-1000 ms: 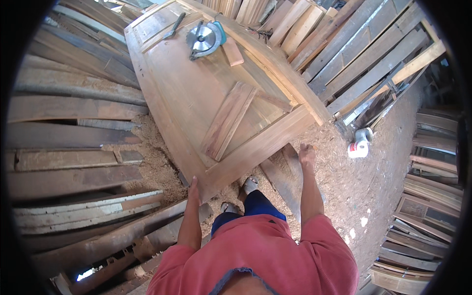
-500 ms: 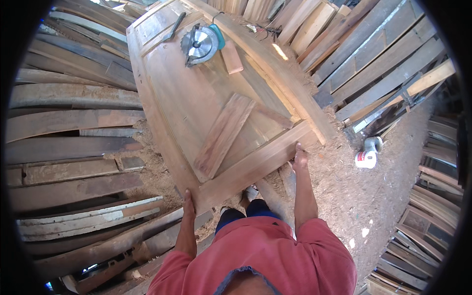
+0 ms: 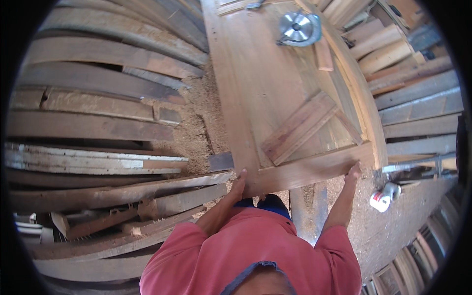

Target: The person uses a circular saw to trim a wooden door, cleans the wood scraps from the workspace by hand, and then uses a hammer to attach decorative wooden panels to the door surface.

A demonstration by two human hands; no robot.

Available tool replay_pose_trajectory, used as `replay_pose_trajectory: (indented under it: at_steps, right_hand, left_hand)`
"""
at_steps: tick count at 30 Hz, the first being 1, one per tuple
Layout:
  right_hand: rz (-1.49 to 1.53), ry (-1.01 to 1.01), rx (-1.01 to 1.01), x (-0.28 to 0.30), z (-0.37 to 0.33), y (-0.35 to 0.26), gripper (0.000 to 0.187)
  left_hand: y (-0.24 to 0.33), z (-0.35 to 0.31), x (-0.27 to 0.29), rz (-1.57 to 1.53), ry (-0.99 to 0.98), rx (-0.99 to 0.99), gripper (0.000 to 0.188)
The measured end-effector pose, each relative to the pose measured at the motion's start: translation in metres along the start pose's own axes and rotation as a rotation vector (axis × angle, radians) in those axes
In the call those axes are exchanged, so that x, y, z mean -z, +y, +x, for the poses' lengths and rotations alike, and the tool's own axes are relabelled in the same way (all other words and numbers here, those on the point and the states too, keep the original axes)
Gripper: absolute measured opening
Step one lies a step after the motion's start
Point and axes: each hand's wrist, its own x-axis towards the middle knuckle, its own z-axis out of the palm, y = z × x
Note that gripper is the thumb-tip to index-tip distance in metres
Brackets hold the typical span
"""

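A large framed wooden door (image 3: 275, 69) stretches away from me, its near end close to my body. My left hand (image 3: 239, 181) grips the near left corner, thumb on top. My right hand (image 3: 354, 170) holds the near right corner of the same end rail, its fingers partly hidden beneath. On the door's face lies a wide brown board (image 3: 300, 129), set at a slant, with a thinner wood strip (image 3: 348, 125) at its right. Farther up rests a circular saw (image 3: 299, 29), blade showing, beside a short wood block (image 3: 323, 54).
Stacked planks (image 3: 93, 130) line my left side, and more timber (image 3: 423, 98) is piled on the right. Sawdust (image 3: 209, 108) covers the ground along the door. A white container (image 3: 380, 201) stands on the floor at the right. A dark tool (image 3: 254, 5) lies at the door's far end.
The door has swung to the right in view and now points more straight ahead. The saw and loose boards moved along with it. Both hands kept their hold on the near end.
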Motion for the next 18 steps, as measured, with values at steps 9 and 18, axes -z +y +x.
replay_pose_trajectory:
  at_steps: [9, 18]
  right_hand:
    - [0.001, 0.044, 0.101, -0.007, -0.017, 0.010, 0.069]
    - [-0.765, 0.239, 0.077, 0.000, -0.039, 0.004, 0.070]
  left_hand:
    - [0.025, -0.012, -0.005, 0.170, -0.072, 0.004, 0.081]
    - [0.188, -0.019, 0.013, 1.475, -0.080, -0.525, 0.057]
